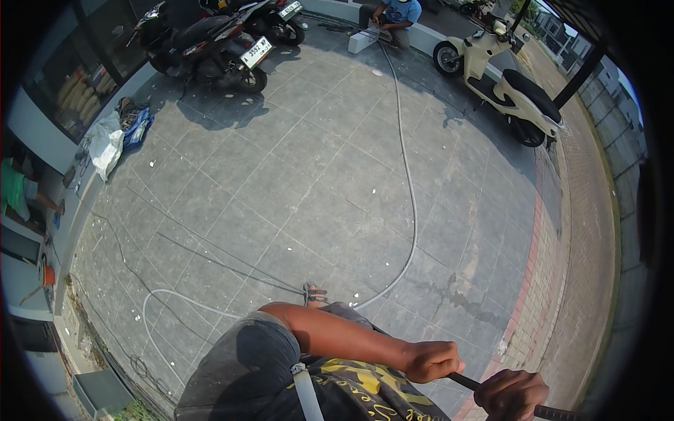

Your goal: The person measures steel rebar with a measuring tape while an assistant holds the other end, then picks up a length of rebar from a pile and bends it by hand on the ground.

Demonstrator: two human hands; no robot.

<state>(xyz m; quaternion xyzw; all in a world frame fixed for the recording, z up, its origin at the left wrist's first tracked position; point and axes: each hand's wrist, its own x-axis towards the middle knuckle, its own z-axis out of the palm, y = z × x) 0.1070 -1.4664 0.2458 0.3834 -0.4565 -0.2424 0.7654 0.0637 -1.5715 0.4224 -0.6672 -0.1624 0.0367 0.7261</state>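
Note:
My left forearm reaches across my body to the right, and my left hand (435, 361) is wrapped round a thin dark bar (463, 380). Farther along the same bar, at the lower right, my right hand (512, 393) is closed on it too. The bar slants down to the right; its end past my right hand looks ribbed, like rebar. The fists hide part of it, and its far end leaves the picture. Below my arm is my dark shirt with a yellow print (372, 379). My sandalled foot (316, 293) stands on the tiles.
A grey hose (414, 217) curves across the tiled floor (316, 175) toward a person in blue (400, 12) beside a white block (362, 41). Thin rods (225, 261) lie left of my foot. Motorcycles (203, 52), a cream scooter (498, 77) and sacks (107, 146) stand around; another person (15, 189) is at far left.

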